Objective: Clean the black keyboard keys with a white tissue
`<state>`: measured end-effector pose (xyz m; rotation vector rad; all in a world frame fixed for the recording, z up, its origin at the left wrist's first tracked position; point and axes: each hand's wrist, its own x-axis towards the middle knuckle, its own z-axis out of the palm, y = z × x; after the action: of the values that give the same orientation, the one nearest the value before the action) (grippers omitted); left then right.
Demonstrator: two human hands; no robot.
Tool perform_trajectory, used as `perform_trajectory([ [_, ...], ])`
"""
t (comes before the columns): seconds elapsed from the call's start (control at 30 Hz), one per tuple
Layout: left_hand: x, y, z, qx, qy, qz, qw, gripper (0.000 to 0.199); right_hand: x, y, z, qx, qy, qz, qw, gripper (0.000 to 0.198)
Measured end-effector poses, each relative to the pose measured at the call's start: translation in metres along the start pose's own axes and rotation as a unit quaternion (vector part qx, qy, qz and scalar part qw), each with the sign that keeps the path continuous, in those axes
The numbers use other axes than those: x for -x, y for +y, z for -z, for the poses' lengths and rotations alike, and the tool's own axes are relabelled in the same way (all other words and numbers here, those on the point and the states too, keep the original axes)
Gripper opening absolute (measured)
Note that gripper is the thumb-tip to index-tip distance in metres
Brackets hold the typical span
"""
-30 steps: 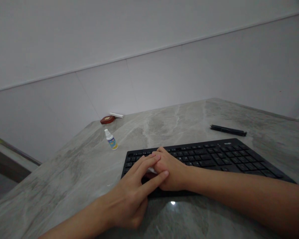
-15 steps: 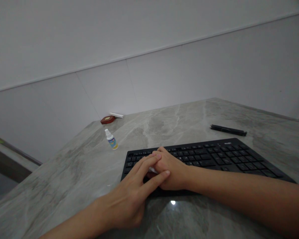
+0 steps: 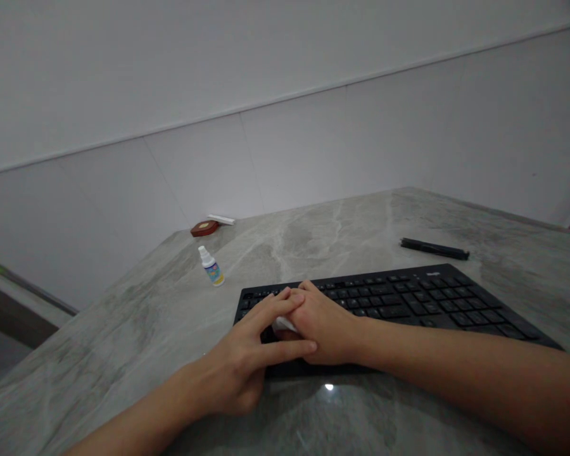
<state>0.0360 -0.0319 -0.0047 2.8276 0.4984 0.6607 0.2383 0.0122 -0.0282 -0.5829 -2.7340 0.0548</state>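
A black keyboard (image 3: 399, 294) lies in front of me with both hands over its left half. My right hand (image 3: 325, 323) is closed around a crumpled white tissue (image 3: 285, 325), of which only a small part shows between the hands. Its fingers are mostly hidden. My left hand (image 3: 247, 354) reaches in from the left with fingers and thumb stretched apart. Its fingertips touch the back of my right hand, and its thumb lies along the near side. Beyond the keyboard's left corner stands a small white spray bottle (image 3: 211, 267) with a colourful label.
Everything rests on a grey marbled table (image 3: 137, 342). A black pen (image 3: 434, 249) lies behind the keyboard on the right. At the far left edge are a reddish-brown object (image 3: 204, 228) and a thin white strip (image 3: 221, 220), near the pale wall (image 3: 304, 152).
My left hand has shifted slightly left and its thumb has opened away from its fingers, so more of the white tissue shows. My right hand has hardly moved.
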Motion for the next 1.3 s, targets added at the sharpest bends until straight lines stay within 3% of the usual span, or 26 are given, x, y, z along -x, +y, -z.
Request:
perform_trajectory([
  [0.13, 0.003, -0.008, -0.001, 0.038, 0.029, 0.003, 0.999, 0.071, -0.001, -0.001, 0.0, -0.033, 0.021, -0.029, 0.999, 0.014],
  [0.3, 0.015, -0.029, -0.008, 0.015, 0.083, 0.098, 0.992, 0.062, -0.002, -0.002, 0.003, -0.063, 0.049, -0.078, 0.994, 0.017],
  [0.47, 0.025, -0.045, -0.008, -0.035, 0.034, 0.176, 0.983, 0.061, 0.0, -0.001, 0.004, -0.07, 0.051, -0.047, 0.995, 0.007],
  [0.67, 0.028, -0.044, -0.007, -0.047, -0.028, 0.207, 0.977, 0.059, 0.001, 0.001, 0.003, -0.081, 0.053, -0.032, 0.995, 0.004],
  [0.83, 0.027, -0.043, -0.007, -0.046, -0.04, 0.221, 0.973, 0.057, 0.0, 0.001, 0.002, -0.064, 0.076, -0.089, 0.991, 0.007],
  [1.0, 0.025, -0.042, -0.006, -0.048, -0.042, 0.22, 0.973, 0.055, -0.001, 0.001, 0.003, -0.079, 0.05, -0.053, 0.994, 0.005],
  [1.3, 0.023, -0.04, -0.006, -0.06, -0.047, 0.217, 0.973, 0.05, 0.0, 0.001, 0.002, -0.068, 0.068, -0.039, 0.995, 0.008],
])
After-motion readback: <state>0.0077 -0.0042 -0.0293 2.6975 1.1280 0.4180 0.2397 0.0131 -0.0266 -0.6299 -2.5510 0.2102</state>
